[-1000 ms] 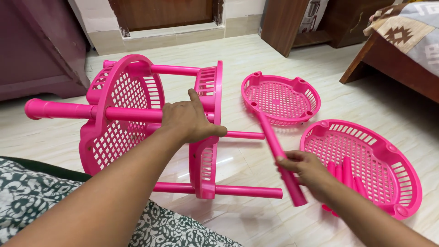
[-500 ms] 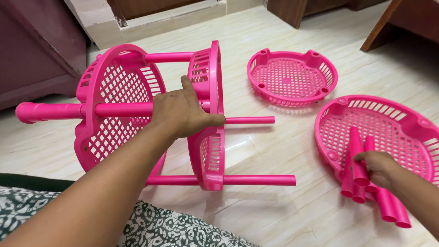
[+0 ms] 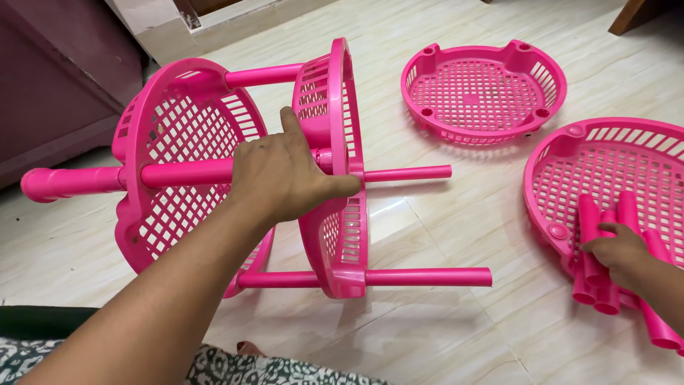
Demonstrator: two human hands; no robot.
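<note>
Pink plastic rack (image 3: 313,178) of two lattice baskets joined by tubes lies on its side on the pale tiled floor (image 3: 442,328), toward the left. Left hand (image 3: 285,175) rests on its middle tube, fingers curled around it, thumb against the nearer basket's rim. To the right, well apart, a loose round pink basket (image 3: 484,89) lies flat, nothing in it. Another pink basket (image 3: 613,171) at the right edge holds loose pink tubes (image 3: 598,285), over its near rim; right hand (image 3: 620,253) fingers close on them.
</note>
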